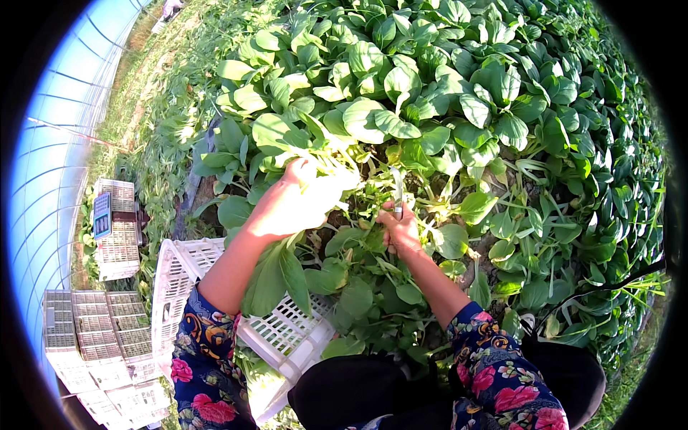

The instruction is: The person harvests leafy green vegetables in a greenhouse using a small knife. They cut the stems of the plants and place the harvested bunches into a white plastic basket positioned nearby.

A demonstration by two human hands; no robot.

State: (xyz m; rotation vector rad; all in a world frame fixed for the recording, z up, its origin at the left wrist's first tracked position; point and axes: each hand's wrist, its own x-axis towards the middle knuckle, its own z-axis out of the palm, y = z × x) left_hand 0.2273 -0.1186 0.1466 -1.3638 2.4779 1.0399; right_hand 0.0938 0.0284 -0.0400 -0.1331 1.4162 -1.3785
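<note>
My left hand (301, 199) is closed around leafy greens that look like bok choy; their leaves (277, 274) hang below the wrist, and strong sunlight washes out the hand and stems. To its right, my right hand (400, 228) grips a small knife (398, 188) with a curved metal blade pointing away from me. The blade is over cut stems and yellowed leaves near the soil. Rooted bok choy plants (371, 118) stand just beyond both hands.
A white plastic crate (290, 336) with greens inside lies beneath my left forearm. Stacked crates (97, 333) stand at the lower left, and a scale with a display (102, 215) is by more crates. Dense bok choy spreads right. A person (171, 8) is far off by the greenhouse film (54, 123).
</note>
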